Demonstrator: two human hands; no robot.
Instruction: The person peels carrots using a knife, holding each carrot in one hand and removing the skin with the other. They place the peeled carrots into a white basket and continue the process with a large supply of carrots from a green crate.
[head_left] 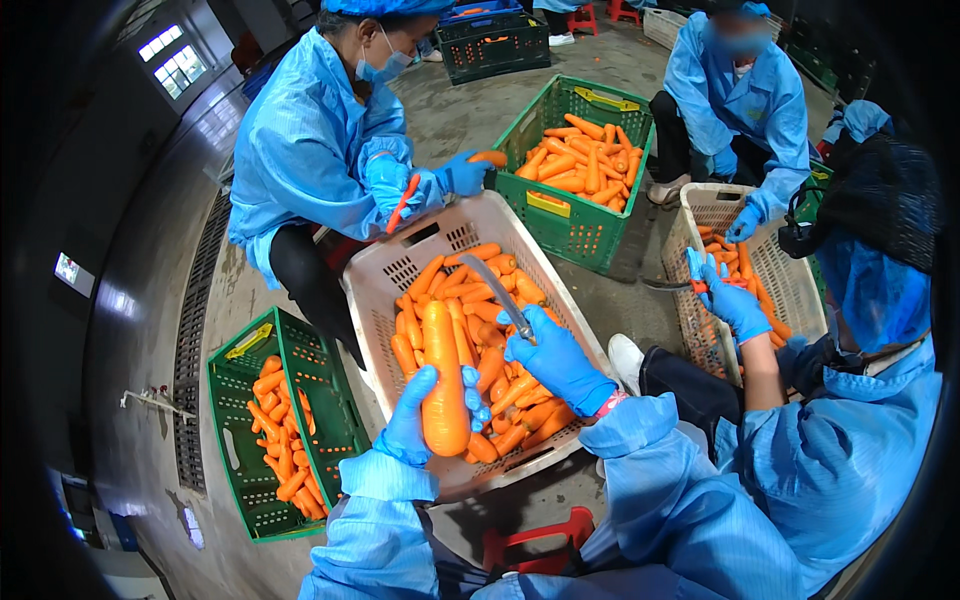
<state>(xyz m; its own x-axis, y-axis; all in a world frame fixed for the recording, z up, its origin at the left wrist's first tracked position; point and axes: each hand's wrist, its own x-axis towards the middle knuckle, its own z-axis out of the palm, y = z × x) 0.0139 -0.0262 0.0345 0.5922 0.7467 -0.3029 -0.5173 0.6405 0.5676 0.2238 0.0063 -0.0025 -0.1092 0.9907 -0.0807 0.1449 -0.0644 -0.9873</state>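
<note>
My left hand [408,418], in a blue glove, is wrapped round the lower part of a large carrot [440,365], which stands nearly upright with its thick end toward me. Its fingertips show on the carrot's right side. In my gloved right hand [558,362] is a curved knife [492,283]; the blade points up and left, away from the held carrot, and the fingers hide most of the handle. Both hands are over a white plastic crate [375,315] filled with loose carrots [515,395].
Green crates of carrots stand at the left [228,405] and beyond [600,245]. Across the white crate a person [305,150] holds a carrot and a red-handled tool. Two more people work at another white crate [690,290] on the right. A red stool [540,540] is below.
</note>
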